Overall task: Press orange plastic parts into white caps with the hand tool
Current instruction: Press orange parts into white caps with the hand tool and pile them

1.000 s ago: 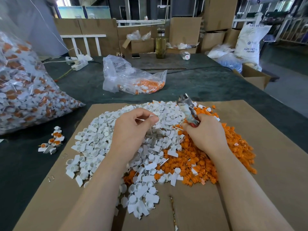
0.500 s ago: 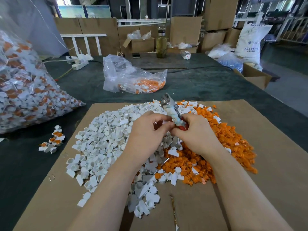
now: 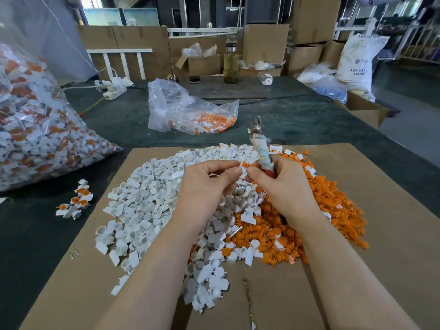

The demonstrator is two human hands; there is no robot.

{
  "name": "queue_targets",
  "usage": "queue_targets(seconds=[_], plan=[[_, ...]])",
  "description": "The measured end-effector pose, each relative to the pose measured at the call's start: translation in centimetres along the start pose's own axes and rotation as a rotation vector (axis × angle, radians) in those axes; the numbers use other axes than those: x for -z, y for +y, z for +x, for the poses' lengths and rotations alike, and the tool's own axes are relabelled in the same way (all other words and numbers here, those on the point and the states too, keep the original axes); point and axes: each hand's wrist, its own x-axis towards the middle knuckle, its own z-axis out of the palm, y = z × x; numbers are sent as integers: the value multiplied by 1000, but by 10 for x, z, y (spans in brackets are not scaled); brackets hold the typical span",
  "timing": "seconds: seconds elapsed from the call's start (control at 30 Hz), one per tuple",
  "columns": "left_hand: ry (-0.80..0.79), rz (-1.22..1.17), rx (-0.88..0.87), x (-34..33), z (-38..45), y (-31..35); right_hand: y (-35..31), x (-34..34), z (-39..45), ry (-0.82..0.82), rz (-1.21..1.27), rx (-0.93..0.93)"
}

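The left hand [image 3: 204, 186] and the right hand [image 3: 283, 189] are still together over the piles, a bit lower than before. The left fingers pinch a small white plastic cap [image 3: 243, 168]. The right fingers curl round the cloth-wrapped metal hand tool [image 3: 262, 151], which now stands straighter. White plastic caps [image 3: 147, 201] and orange plastic parts [image 3: 333, 210] lie heaped on the flat brown cardboard sheet [image 3: 392, 210].

- You've got a dark green table [image 3: 297, 120] running way back.
- Stacked cardboard boxes [image 3: 266, 44] line the far edge.
- White railing [image 3: 119, 53] on your left, daylight from windows [image 3: 121, 16] behind.
- Grey floor [image 3: 409, 129] on your right.
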Motion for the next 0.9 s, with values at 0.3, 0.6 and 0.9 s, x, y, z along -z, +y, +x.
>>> queue_targets(seconds=[0.3,0.6,0.9], plan=[[186,-98,27,-1,2,-1,6,-2,2,78,27,17],[176,-9,23,-7,0,-1,-1,-5,-3,89,-82,80],[194,137,-131,-9,-3,-3,-5,-9,-5,146,-186,101]])
